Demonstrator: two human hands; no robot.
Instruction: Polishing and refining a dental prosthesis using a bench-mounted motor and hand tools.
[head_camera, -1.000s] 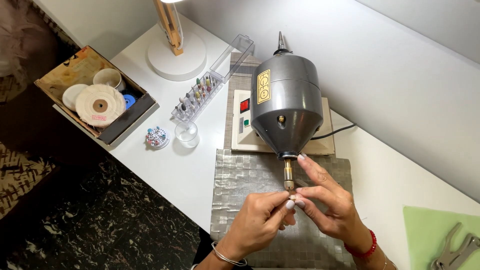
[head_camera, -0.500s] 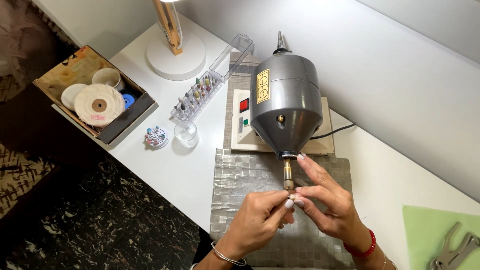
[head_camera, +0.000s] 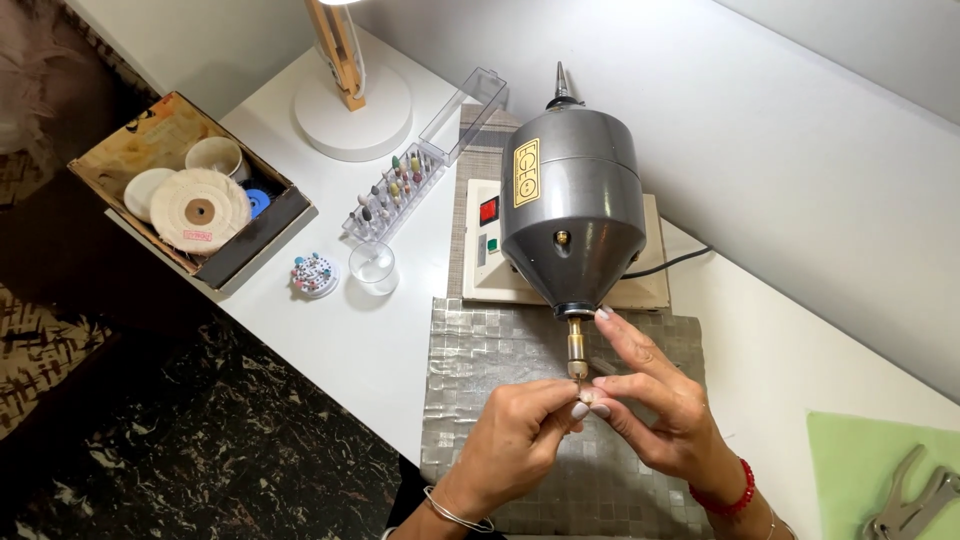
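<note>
A grey polishing motor (head_camera: 573, 225) stands on a cream base with a red switch, and a brass spindle (head_camera: 577, 348) points toward me. My left hand (head_camera: 520, 440) and my right hand (head_camera: 655, 400) meet at the spindle's tip, fingertips pinched together around a small part that I cannot make out. My right index finger rests against the spindle near the motor's nose. Both hands hover over a silvery woven mat (head_camera: 500, 370).
A cardboard box (head_camera: 250, 245) with cloth buffing wheels sits at the left. Beside it are a clear open case of small burrs (head_camera: 400, 185), a round dish (head_camera: 371, 265), a small round burr holder (head_camera: 314, 274) and a lamp base (head_camera: 352, 115). Metal pliers (head_camera: 915, 500) lie on a green mat at right.
</note>
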